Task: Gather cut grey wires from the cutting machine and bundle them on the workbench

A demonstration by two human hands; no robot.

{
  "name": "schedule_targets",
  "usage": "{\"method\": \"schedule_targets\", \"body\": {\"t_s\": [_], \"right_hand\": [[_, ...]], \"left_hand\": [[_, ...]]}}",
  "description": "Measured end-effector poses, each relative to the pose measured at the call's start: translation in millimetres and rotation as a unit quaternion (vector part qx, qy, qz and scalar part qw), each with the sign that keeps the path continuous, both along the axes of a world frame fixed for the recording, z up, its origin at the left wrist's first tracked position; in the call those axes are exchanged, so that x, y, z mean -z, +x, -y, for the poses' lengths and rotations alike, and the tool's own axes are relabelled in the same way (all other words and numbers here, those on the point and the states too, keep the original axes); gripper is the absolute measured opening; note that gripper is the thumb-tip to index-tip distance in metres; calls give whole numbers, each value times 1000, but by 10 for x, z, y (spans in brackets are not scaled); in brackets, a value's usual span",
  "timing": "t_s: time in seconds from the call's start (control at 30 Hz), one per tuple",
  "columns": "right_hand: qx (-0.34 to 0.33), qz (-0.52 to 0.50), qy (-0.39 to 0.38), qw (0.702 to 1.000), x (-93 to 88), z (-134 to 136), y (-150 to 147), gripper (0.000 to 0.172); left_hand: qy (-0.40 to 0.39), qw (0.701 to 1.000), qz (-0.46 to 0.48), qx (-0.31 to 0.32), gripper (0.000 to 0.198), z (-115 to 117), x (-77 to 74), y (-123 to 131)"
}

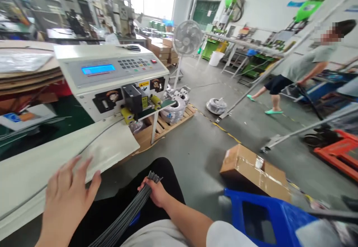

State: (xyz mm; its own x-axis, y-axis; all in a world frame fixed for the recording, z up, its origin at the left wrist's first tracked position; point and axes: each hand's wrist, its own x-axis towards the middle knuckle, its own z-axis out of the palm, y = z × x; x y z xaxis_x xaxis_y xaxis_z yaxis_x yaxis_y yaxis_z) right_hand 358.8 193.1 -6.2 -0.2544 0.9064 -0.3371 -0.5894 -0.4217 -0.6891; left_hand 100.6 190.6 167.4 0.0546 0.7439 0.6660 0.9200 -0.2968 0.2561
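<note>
Grey floor (pixel 195 161), machine (pixel 103 79) beside pale counter (pixel 117 141).
Right hand (pixel 156 192) clamped on wires (pixel 123 215); left hand (pixel 67 191) spread near counter.

This is a workshop. A keypad machine (pixel 107 72) stands ahead of the left hand (pixel 67 196). Beyond the right hand (pixel 155 190) are coils (pixel 172 111) on a pallet (pixel 184 121) and green machines (pixel 307 11).
</note>
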Motion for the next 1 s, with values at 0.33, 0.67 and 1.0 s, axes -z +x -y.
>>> {"method": "schedule_targets", "body": {"t_s": [0.33, 0.67, 1.0], "right_hand": [[-11, -7, 9, 1000, 1, 6, 32, 33], [-27, 4, -2, 1000, -47, -21, 27, 27], [-41, 33, 6, 999, -15, -18, 43, 35]], "left_hand": [[-26, 989, -72, -125, 77, -238, 100, -128], [-105, 978, -102, -150, 67, 49, 109, -336], [17, 990, -140, -5, 16, 657, 292, -557]]}}
